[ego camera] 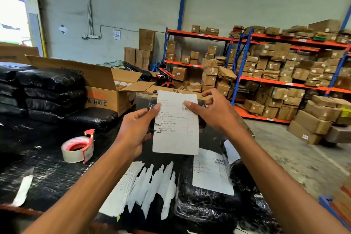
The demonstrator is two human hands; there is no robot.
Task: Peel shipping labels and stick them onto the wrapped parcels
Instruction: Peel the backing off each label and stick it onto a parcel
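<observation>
- Shipping label held up dead centre, printed side facing the camera, barcode near its top right edge.
- Left hand clamped on the label's left edge, thumb pressed on the front at about 9 o'clock of the sheet, fingers hidden behind.
- Right hand pinching the upper right edge at 2 o'clock of the sheet, thumb on the front beside the barcode, other fingers spread loose above.
- Down at 5 o'clock, a wrapped parcel in shiny black plastic, a stuck label already lying flat on top.
- At 6 o'clock, a pile of peeled backing strips fanned across the black table.
- Tape dispenser with red handle sitting at 9 o'clock, well apart from the hands.
- Stack of black parcels at 10 o'clock, open cardboard box just beside it.
- Far off at 2 o'clock, orange-and-blue shelving crammed with brown cartons.
</observation>
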